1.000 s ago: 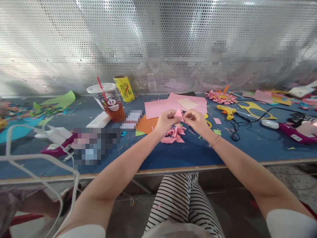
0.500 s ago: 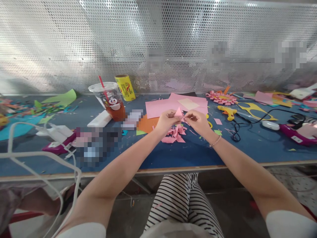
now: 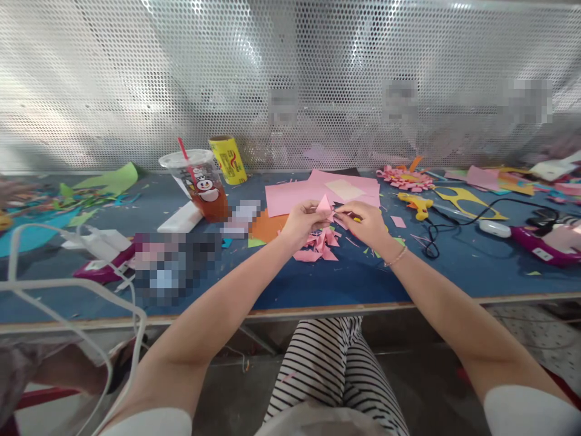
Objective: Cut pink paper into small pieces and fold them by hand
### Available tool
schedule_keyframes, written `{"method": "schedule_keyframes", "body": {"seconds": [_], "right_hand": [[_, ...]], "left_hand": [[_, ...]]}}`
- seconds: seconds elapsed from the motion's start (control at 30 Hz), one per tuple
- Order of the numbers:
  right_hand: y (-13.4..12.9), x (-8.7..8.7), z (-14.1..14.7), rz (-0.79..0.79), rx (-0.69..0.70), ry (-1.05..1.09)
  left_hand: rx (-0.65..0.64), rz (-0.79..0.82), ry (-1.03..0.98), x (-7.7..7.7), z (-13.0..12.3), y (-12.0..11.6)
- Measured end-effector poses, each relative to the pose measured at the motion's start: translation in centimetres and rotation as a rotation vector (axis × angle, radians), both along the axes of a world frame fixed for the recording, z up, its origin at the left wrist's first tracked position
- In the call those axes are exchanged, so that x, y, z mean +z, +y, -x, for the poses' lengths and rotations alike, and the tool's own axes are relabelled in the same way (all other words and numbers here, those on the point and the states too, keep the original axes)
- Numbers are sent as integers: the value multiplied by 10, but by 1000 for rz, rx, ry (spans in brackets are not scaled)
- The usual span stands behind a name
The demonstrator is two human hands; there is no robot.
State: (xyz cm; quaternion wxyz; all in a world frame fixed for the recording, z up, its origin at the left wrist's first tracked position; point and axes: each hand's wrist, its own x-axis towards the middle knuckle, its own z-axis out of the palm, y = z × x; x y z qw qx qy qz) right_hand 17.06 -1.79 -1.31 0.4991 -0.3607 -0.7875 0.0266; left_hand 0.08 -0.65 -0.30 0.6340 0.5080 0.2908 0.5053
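My left hand (image 3: pixel 302 225) pinches a small pink paper piece (image 3: pixel 325 204), folded to a point that sticks up above the fingers. From the other side, my right hand (image 3: pixel 367 225) has thumb and forefinger closed at the right edge of this paper. The exact grip there is too small to see clearly. Just below both hands lies a loose heap of cut pink paper pieces (image 3: pixel 321 247). Larger pink sheets (image 3: pixel 290 197) are spread behind the hands, with a cream piece (image 3: pixel 344 189) on top. Something yellow shows partly behind my right hand.
Left stand a drink cup (image 3: pixel 211 197) with a red straw and a yellow tube (image 3: pixel 230 160). A yellow glue gun (image 3: pixel 420 206) with a black cord lies right, before a pink paper flower (image 3: pixel 405 178). White cables (image 3: pixel 75 284) loop at the left edge. A perforated metal panel (image 3: pixel 290 60) rises behind.
My right fingertips have shifted slightly along the folded pink paper's right edge, and the paper's tip now leans a little more left. The view has moved very slightly.
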Motion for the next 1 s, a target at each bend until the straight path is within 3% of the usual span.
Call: {"method": "schedule_keyframes", "body": {"seconds": [0.73,1.0], "right_hand": [[-2,0,-2,-166,39,-96],[-3,0,-8,-278,22,-337]], "left_hand": [[-25,160,-82,3,-2,-2],[-30,158,-107,1,-2,0]]}}
